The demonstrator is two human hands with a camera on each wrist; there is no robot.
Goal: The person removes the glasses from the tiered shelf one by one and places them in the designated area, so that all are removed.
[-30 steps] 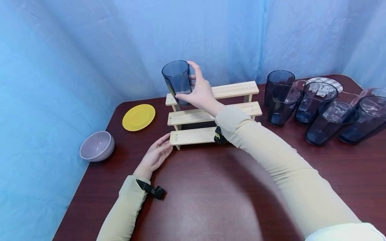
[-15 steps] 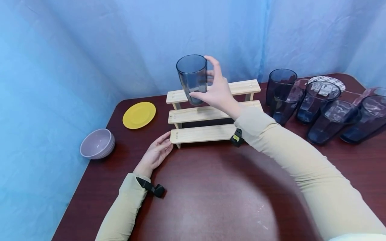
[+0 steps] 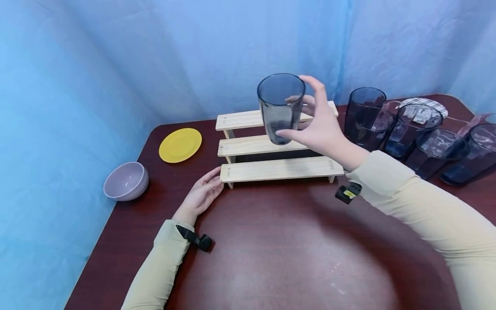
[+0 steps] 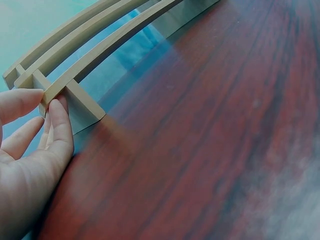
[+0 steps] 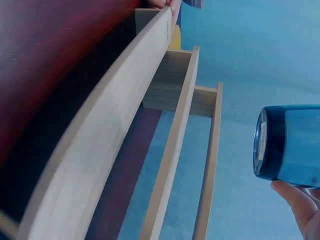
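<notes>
Blue-grey glass (image 3: 280,107), gripped in the right hand (image 3: 323,125), has moved rightward above the wooden rack (image 3: 279,170); the left hand (image 3: 201,196), fingers straight, still steadies the rack's near-left corner.

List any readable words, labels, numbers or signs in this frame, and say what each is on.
No text can be read in any view.
Held tumbler: a pale label strip on its base in the right wrist view, print too blurred to read.
Wooden stepped shelf: small marks at the board ends, too small to read.
Yellow tag on the right wrist strap: no legible print.
</notes>
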